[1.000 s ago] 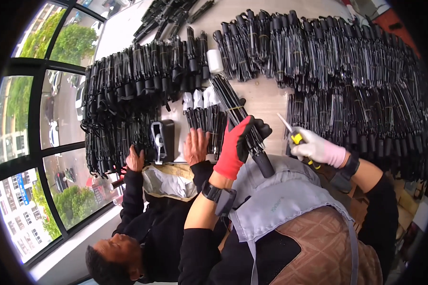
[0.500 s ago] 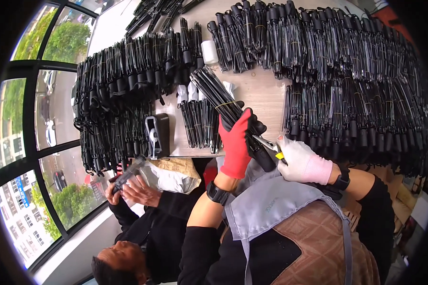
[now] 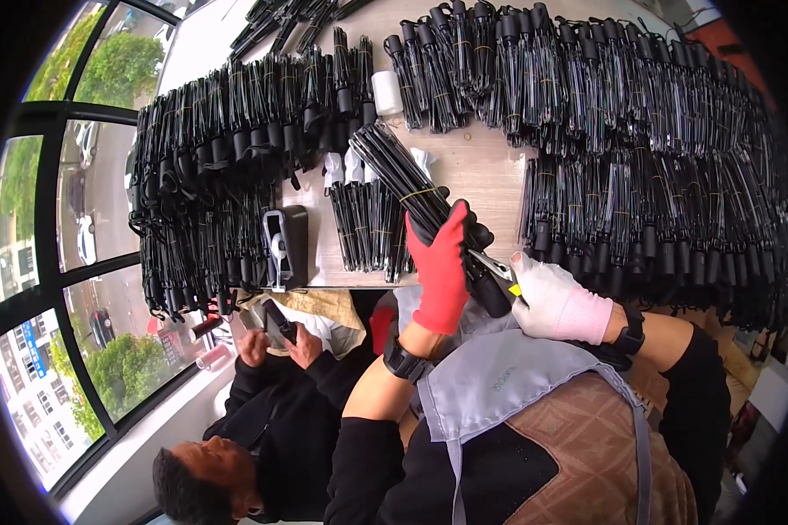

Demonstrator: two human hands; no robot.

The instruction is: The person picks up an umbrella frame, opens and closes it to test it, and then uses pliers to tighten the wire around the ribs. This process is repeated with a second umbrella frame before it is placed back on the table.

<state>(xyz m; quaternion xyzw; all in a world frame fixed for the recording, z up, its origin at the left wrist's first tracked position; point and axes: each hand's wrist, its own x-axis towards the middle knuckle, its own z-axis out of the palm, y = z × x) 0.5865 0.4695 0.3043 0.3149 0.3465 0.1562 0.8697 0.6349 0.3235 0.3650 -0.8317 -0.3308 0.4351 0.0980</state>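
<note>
My left hand (image 3: 438, 276), in a red and black glove, is wrapped round a folded black umbrella frame (image 3: 390, 162). The frame slants with its thin ribs up and left, a yellowish band round them, and its black handle (image 3: 488, 296) down by my apron. My right hand (image 3: 559, 300), in a white and pink glove, grips metal pliers (image 3: 494, 264) with a yellow grip. Their jaws reach in at the frame just below my left hand; the exact contact point is hidden.
Rows of banded umbrella frames lie left (image 3: 228, 131) and right (image 3: 622, 96). A tape dispenser (image 3: 286, 249), a white roll (image 3: 384, 94) and several frames with white-wrapped ends (image 3: 363, 223) are on the table (image 3: 481, 166). At left, a co-worker's hands (image 3: 302, 346) hold a dark cylindrical thing (image 3: 279, 322).
My hands, the umbrella frame and the pliers are nearly where they were. The co-worker's hands have moved a little to the right, with the dark thing now tilted differently.
</note>
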